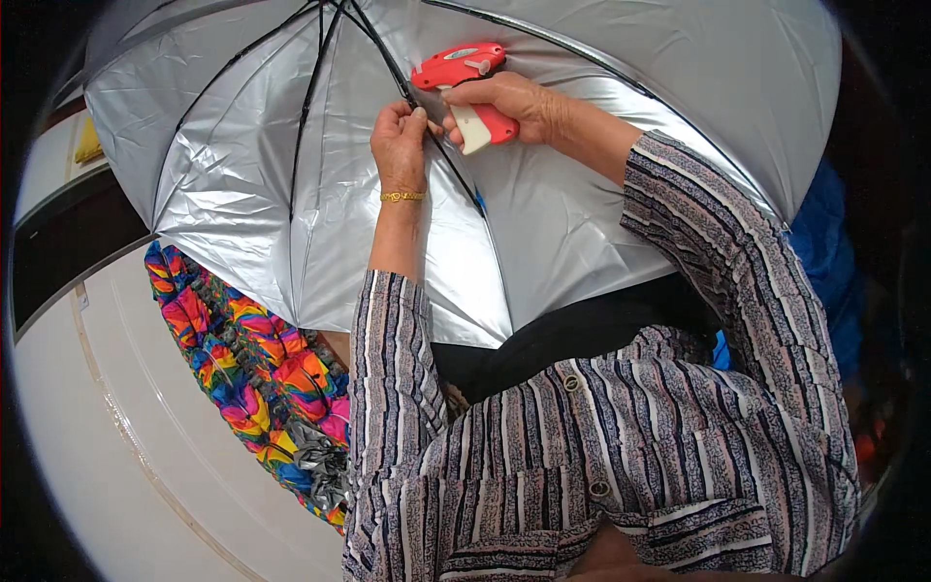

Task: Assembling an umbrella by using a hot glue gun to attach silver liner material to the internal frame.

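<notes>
An umbrella canopy [572,223], silver on the side I see, lies spread over my lap with thin black ribs. My left hand [400,136] pinches one dark umbrella rib [451,160] near the canopy's upper middle. A gold-coloured bracelet circles that wrist. In my right hand [504,102] is a red-and-white pistol-grip tool [461,66], fingers wrapped around its handle. The tool's head rests above the hand, just right of the rib, close to my left fingertips. Exactly what the left fingertips press together is hidden.
Several folded rainbow-coloured umbrellas [247,373] lie in a row on the left, on a white surface [126,466]. A dark panel [82,238] stands at the far left, with a yellow item [88,143] above it. Blue material [824,262] shows at the right.
</notes>
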`<action>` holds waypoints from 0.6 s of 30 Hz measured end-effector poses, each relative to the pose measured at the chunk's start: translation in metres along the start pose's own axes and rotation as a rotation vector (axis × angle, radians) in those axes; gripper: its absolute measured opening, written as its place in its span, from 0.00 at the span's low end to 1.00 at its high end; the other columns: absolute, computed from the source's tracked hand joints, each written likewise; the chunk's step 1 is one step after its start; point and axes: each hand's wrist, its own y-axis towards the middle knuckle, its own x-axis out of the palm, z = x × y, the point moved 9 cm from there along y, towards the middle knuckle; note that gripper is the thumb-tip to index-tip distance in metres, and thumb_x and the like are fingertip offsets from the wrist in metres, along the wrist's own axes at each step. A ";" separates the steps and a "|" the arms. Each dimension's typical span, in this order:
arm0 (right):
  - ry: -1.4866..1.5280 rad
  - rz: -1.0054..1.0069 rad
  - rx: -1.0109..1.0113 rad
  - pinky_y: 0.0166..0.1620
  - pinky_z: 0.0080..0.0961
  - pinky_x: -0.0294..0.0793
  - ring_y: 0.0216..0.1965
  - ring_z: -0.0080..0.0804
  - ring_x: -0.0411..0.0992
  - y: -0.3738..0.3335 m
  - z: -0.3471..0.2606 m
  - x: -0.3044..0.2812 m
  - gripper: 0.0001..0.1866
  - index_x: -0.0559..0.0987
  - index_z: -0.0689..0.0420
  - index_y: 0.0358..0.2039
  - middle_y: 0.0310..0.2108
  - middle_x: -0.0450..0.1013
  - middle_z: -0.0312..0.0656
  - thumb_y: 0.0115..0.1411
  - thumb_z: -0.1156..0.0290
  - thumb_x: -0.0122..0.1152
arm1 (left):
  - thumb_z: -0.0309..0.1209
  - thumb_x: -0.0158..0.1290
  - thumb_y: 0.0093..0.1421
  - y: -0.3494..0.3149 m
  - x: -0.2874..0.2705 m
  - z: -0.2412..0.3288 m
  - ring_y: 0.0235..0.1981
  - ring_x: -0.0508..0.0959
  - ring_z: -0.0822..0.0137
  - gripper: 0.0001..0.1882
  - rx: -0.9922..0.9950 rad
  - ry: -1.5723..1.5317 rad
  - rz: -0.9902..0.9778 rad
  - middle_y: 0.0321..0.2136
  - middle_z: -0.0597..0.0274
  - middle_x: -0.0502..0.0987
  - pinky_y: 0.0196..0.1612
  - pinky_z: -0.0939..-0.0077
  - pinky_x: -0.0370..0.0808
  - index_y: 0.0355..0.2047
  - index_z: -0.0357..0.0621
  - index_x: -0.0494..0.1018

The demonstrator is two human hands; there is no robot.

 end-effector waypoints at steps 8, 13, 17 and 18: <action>-0.083 0.000 0.031 0.31 0.28 0.80 0.25 0.32 0.76 0.002 -0.007 0.001 0.12 0.74 0.65 0.37 0.28 0.76 0.47 0.56 0.71 0.60 | 0.22 0.49 0.59 0.002 -0.002 -0.002 0.21 0.72 0.75 0.05 0.037 0.041 0.007 0.22 0.63 0.74 0.27 0.83 0.69 0.36 0.34 0.68; -0.122 -0.042 0.030 0.31 0.27 0.80 0.25 0.31 0.76 0.000 -0.013 0.003 0.11 0.73 0.64 0.36 0.26 0.75 0.45 0.55 0.71 0.61 | 0.22 0.49 0.59 0.000 -0.001 -0.001 0.21 0.72 0.74 0.06 0.036 0.029 -0.002 0.21 0.63 0.74 0.28 0.83 0.70 0.36 0.34 0.67; -0.052 -0.015 0.043 0.32 0.29 0.80 0.26 0.33 0.76 0.002 -0.006 -0.002 0.13 0.73 0.64 0.38 0.28 0.75 0.46 0.56 0.70 0.61 | 0.22 0.49 0.58 -0.001 -0.002 -0.005 0.21 0.73 0.74 0.06 0.013 -0.060 -0.003 0.22 0.62 0.74 0.28 0.82 0.70 0.36 0.34 0.68; -0.056 -0.008 0.045 0.33 0.29 0.80 0.27 0.33 0.77 0.004 -0.004 -0.002 0.13 0.73 0.64 0.39 0.29 0.75 0.46 0.56 0.70 0.60 | 0.22 0.49 0.58 -0.001 -0.002 -0.005 0.21 0.73 0.74 0.06 0.013 -0.063 0.006 0.22 0.62 0.74 0.28 0.82 0.70 0.36 0.34 0.68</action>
